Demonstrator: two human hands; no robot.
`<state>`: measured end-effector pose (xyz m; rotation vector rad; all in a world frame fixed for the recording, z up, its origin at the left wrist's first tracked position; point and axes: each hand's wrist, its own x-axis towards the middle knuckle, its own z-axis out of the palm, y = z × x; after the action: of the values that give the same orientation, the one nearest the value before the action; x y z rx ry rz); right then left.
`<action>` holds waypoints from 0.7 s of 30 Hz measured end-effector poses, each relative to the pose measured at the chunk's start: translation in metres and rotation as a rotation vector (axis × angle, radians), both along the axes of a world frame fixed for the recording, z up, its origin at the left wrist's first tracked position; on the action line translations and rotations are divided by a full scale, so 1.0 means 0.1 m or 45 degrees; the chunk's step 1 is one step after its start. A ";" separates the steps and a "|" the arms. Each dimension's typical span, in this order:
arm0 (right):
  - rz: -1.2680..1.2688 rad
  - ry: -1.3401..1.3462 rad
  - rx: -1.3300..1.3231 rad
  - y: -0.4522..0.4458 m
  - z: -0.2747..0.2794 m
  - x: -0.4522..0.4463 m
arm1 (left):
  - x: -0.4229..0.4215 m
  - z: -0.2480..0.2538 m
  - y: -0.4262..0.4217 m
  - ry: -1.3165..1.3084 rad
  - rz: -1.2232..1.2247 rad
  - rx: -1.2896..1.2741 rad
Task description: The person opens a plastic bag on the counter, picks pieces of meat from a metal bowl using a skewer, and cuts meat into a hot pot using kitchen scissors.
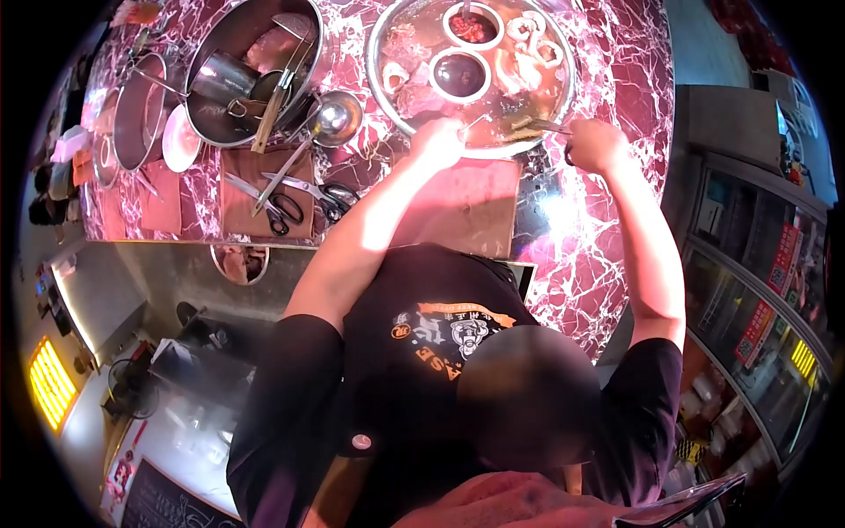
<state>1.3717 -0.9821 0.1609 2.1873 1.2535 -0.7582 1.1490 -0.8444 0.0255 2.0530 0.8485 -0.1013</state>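
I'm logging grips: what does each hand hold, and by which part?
Right hand: apparently scissors, by the handles. Left hand: seemingly a thin item, by its near end; too small to identify.

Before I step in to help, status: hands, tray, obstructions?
Left hand at the tray, grip unclear. Right hand gripping metal tool, tip over tray. Two bowls inside tray, possibly in the way.

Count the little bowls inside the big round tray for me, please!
2. The bowl with red stuff is near the tray's far edge; the bowl with dark liquid is nearer the middle. Neither is hidden.
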 end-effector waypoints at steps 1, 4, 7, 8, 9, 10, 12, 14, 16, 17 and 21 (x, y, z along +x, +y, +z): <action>-0.062 0.013 0.031 -0.02 0.25 -0.06 | -0.03 0.01 -0.02 -0.025 0.007 0.001; -0.305 0.079 0.185 -0.19 0.40 -0.02 | -0.12 -0.02 -0.13 -0.085 0.015 0.022; -0.674 0.323 0.309 -0.25 0.12 -0.01 | -0.14 -0.04 -0.18 -0.107 -0.004 0.049; -0.655 0.325 0.399 -0.26 -0.10 0.00 | -0.14 -0.04 -0.19 -0.100 -0.009 0.041; -0.634 0.327 0.491 -0.30 -0.35 0.01 | -0.14 -0.04 -0.19 -0.095 -0.014 0.036; -0.618 0.328 0.551 -0.35 -0.62 0.03 | -0.13 -0.05 -0.18 -0.100 -0.007 0.031; -0.611 0.254 0.646 -0.35 -0.74 -0.11 | -0.15 -0.07 -0.19 -0.106 0.005 0.016; -0.621 0.237 0.694 -0.40 -0.76 -0.16 | -0.16 -0.08 -0.21 -0.142 0.029 0.004; -0.650 0.252 0.721 -0.48 -0.66 -0.21 | -0.17 -0.11 -0.23 -0.186 0.044 -0.028; -0.647 0.250 0.732 -0.55 -0.65 -0.20 | -0.18 -0.14 -0.26 -0.210 0.046 -0.059; -0.680 0.275 0.825 -0.78 -0.34 -0.36 | -0.49 0.21 -0.19 -0.202 0.035 0.046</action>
<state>1.3361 -1.0598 0.1272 3.1169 1.1231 -0.8930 1.0995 -0.8637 0.0461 2.0519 0.7852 0.0918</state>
